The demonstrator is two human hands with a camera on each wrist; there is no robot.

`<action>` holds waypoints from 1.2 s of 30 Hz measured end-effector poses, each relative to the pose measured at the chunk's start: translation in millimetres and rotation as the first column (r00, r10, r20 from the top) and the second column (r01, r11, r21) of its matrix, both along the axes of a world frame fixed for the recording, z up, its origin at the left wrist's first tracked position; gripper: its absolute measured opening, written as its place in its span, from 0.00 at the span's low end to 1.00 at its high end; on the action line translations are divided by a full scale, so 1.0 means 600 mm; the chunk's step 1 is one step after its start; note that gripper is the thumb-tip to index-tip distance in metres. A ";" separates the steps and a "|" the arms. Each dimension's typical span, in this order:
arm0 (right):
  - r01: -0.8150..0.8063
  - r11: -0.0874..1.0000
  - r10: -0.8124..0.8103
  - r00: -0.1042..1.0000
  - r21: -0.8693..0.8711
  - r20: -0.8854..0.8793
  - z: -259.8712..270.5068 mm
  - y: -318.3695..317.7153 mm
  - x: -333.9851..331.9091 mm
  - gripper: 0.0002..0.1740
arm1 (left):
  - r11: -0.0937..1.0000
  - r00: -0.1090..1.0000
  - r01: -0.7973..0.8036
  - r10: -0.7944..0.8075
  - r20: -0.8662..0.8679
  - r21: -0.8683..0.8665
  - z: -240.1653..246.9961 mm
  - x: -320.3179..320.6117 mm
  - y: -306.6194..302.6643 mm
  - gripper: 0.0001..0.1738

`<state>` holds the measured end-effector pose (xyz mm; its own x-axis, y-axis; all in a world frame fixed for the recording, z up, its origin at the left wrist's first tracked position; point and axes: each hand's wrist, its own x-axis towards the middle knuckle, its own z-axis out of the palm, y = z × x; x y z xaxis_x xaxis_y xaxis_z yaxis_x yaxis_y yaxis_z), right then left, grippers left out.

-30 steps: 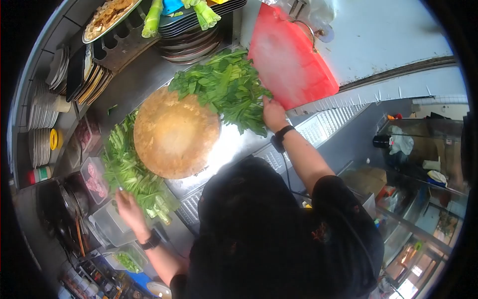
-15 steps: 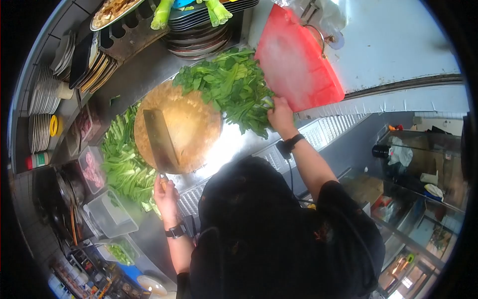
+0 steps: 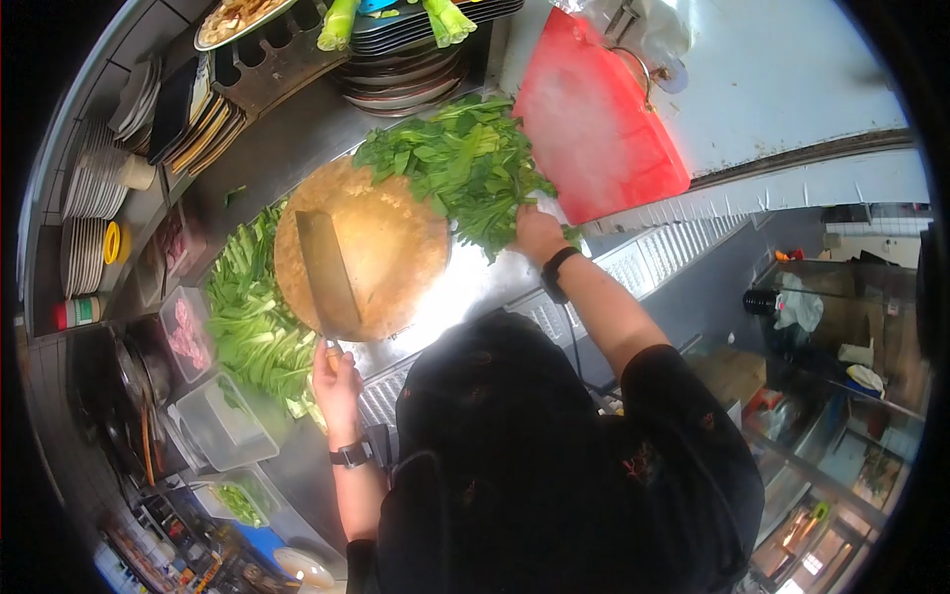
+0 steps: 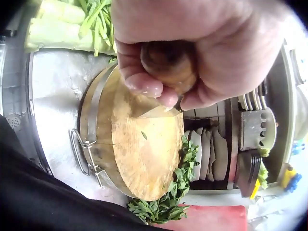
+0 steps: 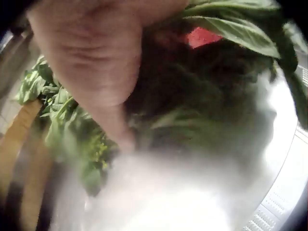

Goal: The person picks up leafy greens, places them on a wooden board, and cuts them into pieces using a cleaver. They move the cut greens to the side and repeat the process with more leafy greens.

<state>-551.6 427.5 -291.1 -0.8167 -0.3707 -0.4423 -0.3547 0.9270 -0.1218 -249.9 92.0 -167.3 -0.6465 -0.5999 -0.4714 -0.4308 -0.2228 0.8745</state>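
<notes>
My left hand (image 3: 337, 394) grips the wooden handle of a cleaver (image 3: 327, 272), whose broad blade lies over the left part of the round wooden chopping block (image 3: 401, 267). In the left wrist view, fingers curl round the handle end (image 4: 171, 65). A heap of leafy greens (image 3: 445, 158) lies at the block's upper right. My right hand (image 3: 540, 236) is at the heap's right edge, holding some leaves; its thumb dips into the greens (image 5: 178, 120) in the right wrist view, with the other fingers mostly hidden. More greens with pale stalks (image 3: 252, 317) line the block's left side.
A red cutting board (image 3: 594, 129) lies beyond the right hand. Plastic tubs, one with pink meat (image 3: 185, 332) and one clear tub (image 3: 226, 421), stand at the left. Stacked plates (image 3: 406, 79) sit behind the block. A metal clasp (image 4: 86, 144) sticks out from the block's side.
The left hand has come in from the left of the stalks, bringing the cleaver over the block. The right hand has stayed by the leaf heap, shifting only slightly.
</notes>
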 end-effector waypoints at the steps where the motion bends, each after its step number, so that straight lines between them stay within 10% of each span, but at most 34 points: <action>1: -0.003 1.000 0.003 1.000 0.003 -0.002 0.001 0.002 -0.011 0.56 | 1.000 1.000 0.021 -0.021 -0.003 -0.008 -0.002 0.002 -0.003 0.35; 6: -0.270 0.948 0.290 0.951 0.167 -0.109 0.039 0.008 -0.042 0.16 | 1.000 1.000 0.009 -0.009 -0.009 -0.007 0.000 0.002 -0.001 0.36; 9: -0.332 0.926 0.362 0.918 0.182 -0.165 0.057 0.014 -0.047 0.10 | 1.000 1.000 -0.027 0.027 -0.005 0.000 0.000 0.000 0.001 0.37; 17: -0.386 0.905 0.376 0.922 -0.176 -0.090 0.244 -0.002 -0.041 0.23 | 0.998 1.000 -0.011 0.012 -0.019 0.057 -0.020 0.007 -0.009 0.37; 22: -0.651 0.674 0.494 0.748 -0.349 -0.442 0.333 -0.108 -0.019 0.23 | 0.996 0.998 -0.023 0.028 -0.058 0.085 -0.039 0.004 -0.010 0.32; 28: -0.904 0.333 0.586 0.422 -0.269 -0.692 0.251 -0.290 0.009 0.34 | 0.997 0.997 -0.016 0.021 -0.069 0.075 -0.017 0.007 -0.021 0.35; 36: -0.835 0.424 0.720 0.545 -0.349 -0.429 0.177 -0.265 0.034 0.45 | 0.991 0.999 0.025 -0.031 -0.042 -0.130 0.002 0.038 -0.026 0.33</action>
<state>-531.4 268.3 -185.0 -0.1050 -0.9882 0.1113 -0.9594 0.0712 -0.2730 -226.8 76.6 -165.8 -0.6821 -0.6355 -0.3617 -0.3958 -0.0951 0.9134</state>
